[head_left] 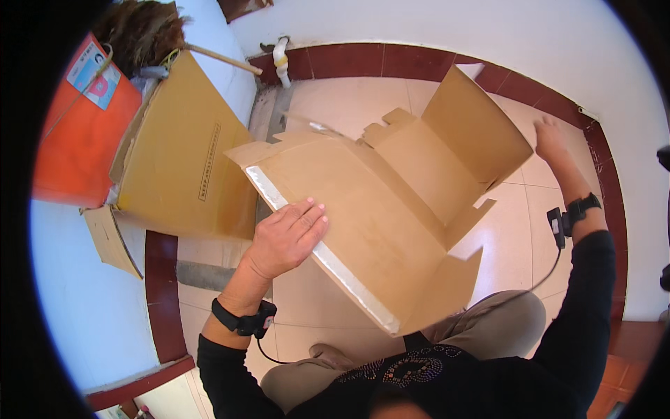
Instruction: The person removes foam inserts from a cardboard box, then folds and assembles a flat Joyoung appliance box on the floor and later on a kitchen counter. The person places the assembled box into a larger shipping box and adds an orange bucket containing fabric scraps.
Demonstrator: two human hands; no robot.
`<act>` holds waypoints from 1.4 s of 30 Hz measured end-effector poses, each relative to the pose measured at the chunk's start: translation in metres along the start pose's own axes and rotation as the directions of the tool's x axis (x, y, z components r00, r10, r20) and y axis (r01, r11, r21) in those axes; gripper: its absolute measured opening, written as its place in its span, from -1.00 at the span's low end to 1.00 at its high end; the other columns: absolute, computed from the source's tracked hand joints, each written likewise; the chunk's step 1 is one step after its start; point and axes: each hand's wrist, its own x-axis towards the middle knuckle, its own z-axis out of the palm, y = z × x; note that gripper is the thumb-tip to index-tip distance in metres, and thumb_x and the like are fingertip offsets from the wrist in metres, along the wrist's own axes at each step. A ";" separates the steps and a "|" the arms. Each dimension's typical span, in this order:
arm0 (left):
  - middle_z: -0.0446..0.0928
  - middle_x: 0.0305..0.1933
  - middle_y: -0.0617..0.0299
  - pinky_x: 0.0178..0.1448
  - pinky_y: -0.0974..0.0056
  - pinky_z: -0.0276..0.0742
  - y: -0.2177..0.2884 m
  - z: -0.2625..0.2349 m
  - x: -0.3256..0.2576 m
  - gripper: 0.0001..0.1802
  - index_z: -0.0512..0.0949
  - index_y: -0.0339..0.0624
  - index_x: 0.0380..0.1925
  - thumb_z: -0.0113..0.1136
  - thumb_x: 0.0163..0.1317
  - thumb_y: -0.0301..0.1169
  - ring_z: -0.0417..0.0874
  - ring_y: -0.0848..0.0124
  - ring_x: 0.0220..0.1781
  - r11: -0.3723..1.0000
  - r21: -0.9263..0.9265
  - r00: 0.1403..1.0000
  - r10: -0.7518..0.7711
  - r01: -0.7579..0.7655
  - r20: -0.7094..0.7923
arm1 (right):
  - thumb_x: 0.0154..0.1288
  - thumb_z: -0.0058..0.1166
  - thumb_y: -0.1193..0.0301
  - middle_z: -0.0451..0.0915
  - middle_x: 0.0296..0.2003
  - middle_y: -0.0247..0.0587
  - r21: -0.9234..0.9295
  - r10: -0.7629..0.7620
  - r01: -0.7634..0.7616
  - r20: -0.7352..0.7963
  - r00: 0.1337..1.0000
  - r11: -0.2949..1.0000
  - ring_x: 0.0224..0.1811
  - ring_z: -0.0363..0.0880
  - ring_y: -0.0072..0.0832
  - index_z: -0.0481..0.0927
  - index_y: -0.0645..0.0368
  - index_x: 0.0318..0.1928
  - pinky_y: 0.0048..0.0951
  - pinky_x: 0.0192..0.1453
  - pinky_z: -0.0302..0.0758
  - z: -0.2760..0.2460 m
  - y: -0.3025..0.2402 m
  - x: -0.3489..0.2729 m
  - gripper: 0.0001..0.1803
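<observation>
An unfolded brown cardboard box [370, 209] lies tilted in front of me, its panels and notched flaps spread apart. A strip of whitish tape [352, 286] runs along its near left edge. My left hand [289, 234] grips that taped edge, fingers flat on the top face and thumb out of sight. At the far right, a wide flap [478, 126] stands up from the box. My right hand [555, 143] is close beside this flap's outer edge. Its fingers look bent and slightly blurred, and I cannot make out whether they touch the cardboard.
On the left stands a big cardboard carton [185, 153], with an orange-red container [84, 140] beside it and a brown feathery duster [139, 31] on top. A white pipe [281, 63] rises at the far wall. Pale floor tiles [349, 98] meet a dark red skirting [349, 61].
</observation>
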 end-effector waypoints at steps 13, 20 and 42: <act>0.60 -0.44 0.21 -0.35 0.33 0.48 -0.035 -0.090 0.246 -0.87 0.58 -0.26 -0.29 0.13 0.16 -0.51 0.60 0.49 -0.40 0.728 -0.408 0.701 -0.669 0.551 -0.246 | 0.15 0.03 -0.06 0.32 0.17 -0.08 0.666 0.398 -0.665 0.742 0.540 -0.339 0.21 0.27 -0.14 0.22 0.05 0.30 0.07 0.17 0.18 0.140 0.145 -0.115 -0.23; 0.52 -0.03 -0.05 0.03 0.19 0.54 -0.023 -0.022 0.144 -0.67 0.38 -0.57 -0.02 0.03 0.25 -0.56 0.60 0.25 -0.10 -0.260 -0.900 0.159 -0.930 0.351 0.330 | 0.15 0.01 -0.09 0.26 0.24 -0.02 0.644 0.279 -0.663 0.765 0.581 -0.383 0.26 0.23 -0.10 0.20 0.05 0.31 0.11 0.24 0.12 0.167 0.148 -0.107 -0.20; 0.59 -0.32 0.03 -0.43 0.26 0.47 -0.052 0.227 -0.192 -0.71 0.51 -0.47 -0.21 0.23 0.11 -0.47 0.58 0.35 -0.44 -0.639 -0.224 -0.426 -0.694 0.736 0.581 | 0.09 0.17 0.24 0.00 0.38 -0.19 0.612 -0.333 0.188 0.130 0.934 0.768 0.38 0.07 -0.23 0.19 0.04 0.30 -0.02 0.26 0.24 0.211 -0.161 0.055 -0.24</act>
